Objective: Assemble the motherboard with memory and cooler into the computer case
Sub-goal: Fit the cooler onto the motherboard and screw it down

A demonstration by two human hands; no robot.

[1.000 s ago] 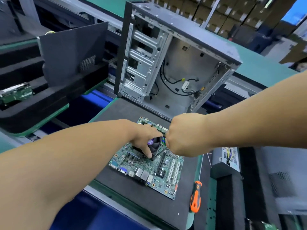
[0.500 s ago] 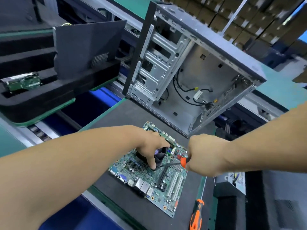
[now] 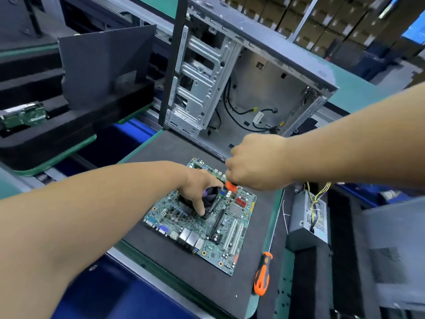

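Motherboard (image 3: 208, 221) lies flat on the dark foam mat (image 3: 174, 155), a little below the middle of the view, its long edges running from ten o'clock toward four o'clock. The cooler (image 3: 210, 199) with its fan sits on the board's upper half. The left hand (image 3: 197, 189) rests on the cooler: its fingers curl down over the housing, the thumb (image 3: 199, 207) pointing at six o'clock and pressing by the cooler's lower corner. At two o'clock from the cooler the right hand (image 3: 255, 162) is closed in a fist round an orange-handled screwdriver (image 3: 230, 186), of which only the orange end shows below the fist; its tip is hidden behind the left hand.

Half a second ago the right fist sat lower and further toward three o'clock, with the screwdriver's shaft lying across the board; now the fist is up at the board's far edge and the shaft is out of sight. The left hand has kept its place on the cooler.

At five o'clock from the board a second screwdriver (image 3: 262, 273), orange and black, lies on the mat's edge. At three o'clock stands a grey power supply (image 3: 307, 223) with yellow wires. At twelve o'clock the open computer case (image 3: 248, 72) stands tilted, black cables loose inside. At ten o'clock a dark side panel (image 3: 101, 63) leans in a foam tray (image 3: 46, 146).
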